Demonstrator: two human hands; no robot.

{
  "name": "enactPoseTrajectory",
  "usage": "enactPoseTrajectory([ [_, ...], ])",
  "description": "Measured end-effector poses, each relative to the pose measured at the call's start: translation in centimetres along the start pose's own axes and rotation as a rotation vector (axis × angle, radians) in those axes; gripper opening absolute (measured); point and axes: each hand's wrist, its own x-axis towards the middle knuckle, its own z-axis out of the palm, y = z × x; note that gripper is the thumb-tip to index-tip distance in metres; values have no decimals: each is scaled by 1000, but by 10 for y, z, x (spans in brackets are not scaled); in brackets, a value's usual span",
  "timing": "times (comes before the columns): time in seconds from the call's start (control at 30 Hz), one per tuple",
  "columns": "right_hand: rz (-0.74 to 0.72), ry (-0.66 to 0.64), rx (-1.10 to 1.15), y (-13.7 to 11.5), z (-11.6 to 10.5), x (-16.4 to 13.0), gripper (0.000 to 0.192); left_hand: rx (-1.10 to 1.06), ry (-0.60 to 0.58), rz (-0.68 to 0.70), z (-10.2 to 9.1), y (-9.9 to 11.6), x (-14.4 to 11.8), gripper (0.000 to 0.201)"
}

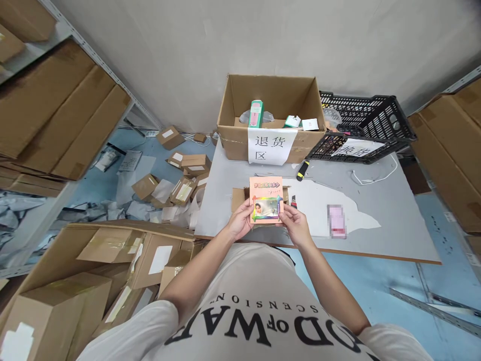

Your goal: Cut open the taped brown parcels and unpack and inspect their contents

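Note:
Both my hands hold up a flat, squarish peach-coloured printed package with coloured lettering and a rainbow-framed picture on its face. I cannot tell whether it is a booklet or a thin case. My left hand is closed on its lower left edge, and my right hand grips the lower right edge. Directly behind and below it, a small opened cardboard box sits on the table, mostly hidden. A cutter knife with a red and black handle lies just right of that box, partly hidden.
On the grey table, a large open carton with a paper sign holds several small boxes. Beside it stands a black plastic crate. A yellow-black knife, white paper and a pixelated pink object lie nearer. Cartons crowd the left.

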Motion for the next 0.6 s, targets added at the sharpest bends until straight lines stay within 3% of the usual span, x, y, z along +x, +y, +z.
enactPoseTrajectory([
  [0.17,-80,104,-39,-3,-8,1,44,93,40,59,-4,-2,0,51],
  [0.3,-188,119,-152,-4,0,-3,41,202,58,148,0,-17,-1,55],
  [0.43,-467,39,-546,-6,22,-15,31,143,-45,144,17,-34,-4,53],
  [0.5,-605,-43,-748,-9,32,-21,32,80,1,133,25,-37,-7,45],
  [0.6,-702,-151,-899,-14,37,-25,39,6,109,140,28,-30,-11,34],
])
